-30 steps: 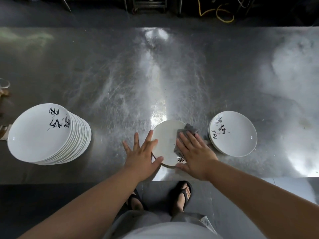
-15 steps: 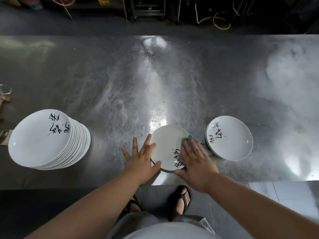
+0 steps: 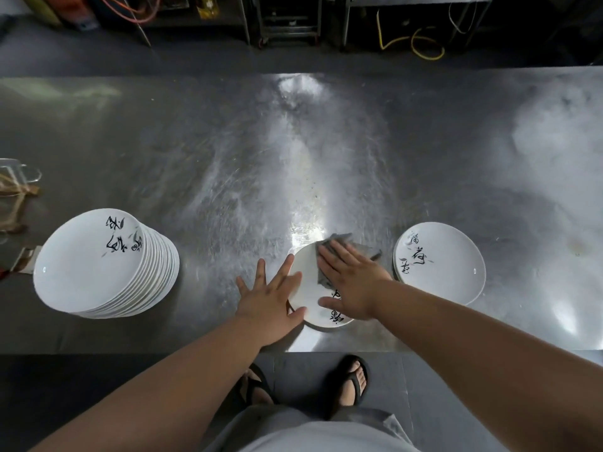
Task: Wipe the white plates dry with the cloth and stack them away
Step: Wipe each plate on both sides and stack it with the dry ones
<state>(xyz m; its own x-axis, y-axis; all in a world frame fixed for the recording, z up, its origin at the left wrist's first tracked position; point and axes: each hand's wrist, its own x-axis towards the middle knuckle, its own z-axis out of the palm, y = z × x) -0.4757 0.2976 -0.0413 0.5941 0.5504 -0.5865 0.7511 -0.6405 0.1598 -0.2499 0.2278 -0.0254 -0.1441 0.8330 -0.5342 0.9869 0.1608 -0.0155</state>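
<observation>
A white plate (image 3: 308, 298) with black brush writing lies near the front edge of the steel table (image 3: 228, 164). My right hand (image 3: 354, 282) lies flat with straight fingers on a grey cloth (image 3: 339, 243), pressing it onto the plate's far right part. My left hand (image 3: 269, 296) is spread flat, its fingers and thumb touching the plate's left rim. A tall stack of white plates (image 3: 104, 265) stands at the left. A short stack of white plates (image 3: 440, 262) sits at the right.
A clear glass item (image 3: 19, 171) and a brown string-like thing (image 3: 14, 203) lie at the table's far left edge. Behind the table are metal racks and a yellow cable (image 3: 414, 40). My sandalled feet (image 3: 350, 383) show below the front edge.
My right hand slid the cloth across the plate from its near right side toward its far side. The plate has turned a little under the hands. My left hand stays on the rim.
</observation>
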